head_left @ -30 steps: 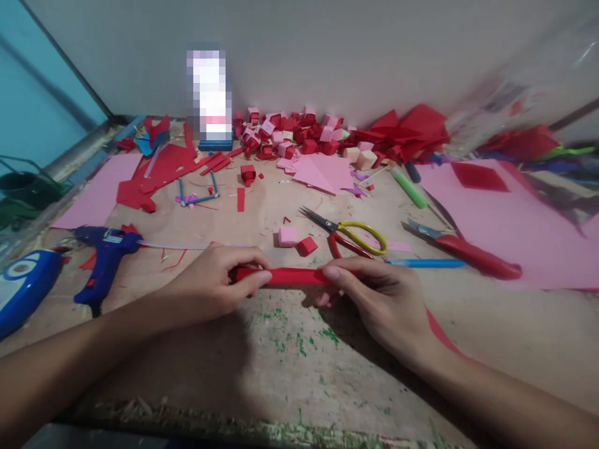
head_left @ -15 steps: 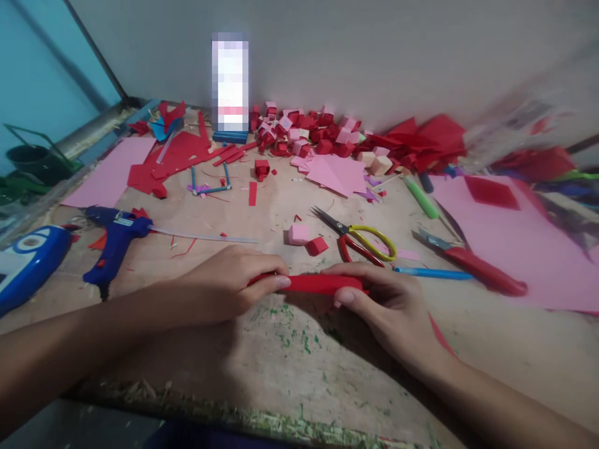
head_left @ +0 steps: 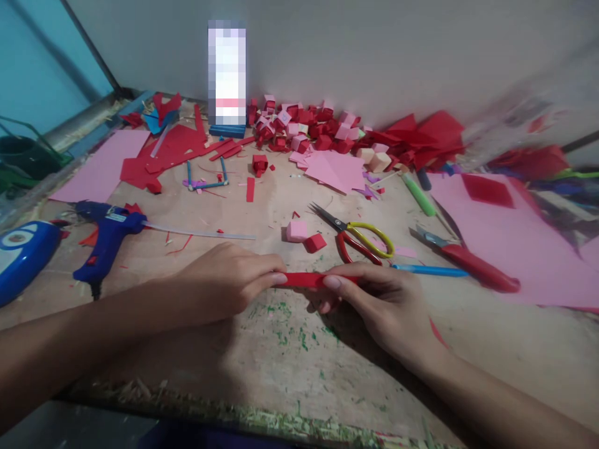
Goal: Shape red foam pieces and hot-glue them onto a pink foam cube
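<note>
A narrow red paper strip [head_left: 304,279] is stretched between my hands, just above the wooden table [head_left: 281,374]. My left hand [head_left: 229,277] pinches its left end between thumb and forefinger. On the other side my right hand [head_left: 381,293] grips the strip, thumb on top and fingers curled beneath; that end is partly hidden. Beyond the strip lie a pink paper cube [head_left: 296,231] and a small red paper cube [head_left: 315,242]. Scissors [head_left: 349,231] with one yellow and one red handle rest near my right fingers.
At left are a blue glue gun [head_left: 105,237] and a blue-and-white rounded device [head_left: 28,255]. A heap of red and pink cubes [head_left: 304,125] lines the wall beside a blurred, lit phone [head_left: 227,75]. Red-handled cutters [head_left: 477,265] and pink sheets [head_left: 528,243] lie right.
My right hand has slid its thumb leftward along the strip, so a shorter, narrower stretch shows between my hands. The camera view has shifted slightly.
</note>
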Demonstrator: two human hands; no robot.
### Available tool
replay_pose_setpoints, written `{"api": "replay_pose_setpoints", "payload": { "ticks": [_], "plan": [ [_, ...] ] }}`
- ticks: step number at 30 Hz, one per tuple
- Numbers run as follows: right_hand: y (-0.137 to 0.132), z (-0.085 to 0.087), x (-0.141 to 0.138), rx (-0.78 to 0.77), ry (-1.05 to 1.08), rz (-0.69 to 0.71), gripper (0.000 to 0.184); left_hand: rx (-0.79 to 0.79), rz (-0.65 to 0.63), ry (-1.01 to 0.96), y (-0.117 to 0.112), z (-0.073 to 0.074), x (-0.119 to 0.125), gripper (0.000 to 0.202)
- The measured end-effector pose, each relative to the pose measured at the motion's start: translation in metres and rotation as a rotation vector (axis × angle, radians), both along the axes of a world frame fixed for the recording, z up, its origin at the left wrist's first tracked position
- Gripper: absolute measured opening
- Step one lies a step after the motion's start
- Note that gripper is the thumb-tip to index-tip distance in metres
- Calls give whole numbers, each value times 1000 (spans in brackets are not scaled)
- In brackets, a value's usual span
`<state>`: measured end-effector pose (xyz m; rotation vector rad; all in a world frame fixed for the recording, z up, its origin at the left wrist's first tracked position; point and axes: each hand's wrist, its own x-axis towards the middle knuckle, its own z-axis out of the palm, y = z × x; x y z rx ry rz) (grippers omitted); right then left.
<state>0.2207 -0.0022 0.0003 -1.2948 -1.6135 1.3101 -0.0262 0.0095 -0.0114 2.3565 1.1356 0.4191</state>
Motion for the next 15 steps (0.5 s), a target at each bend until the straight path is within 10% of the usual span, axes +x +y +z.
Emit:
{"api": "replay_pose_setpoints", "payload": {
  "ticks": [15],
  "plan": [
    [0, -2, 2, 3, 1, -65, 20, -361, 61, -105, 7, 11, -3, 39]
  ]
}}
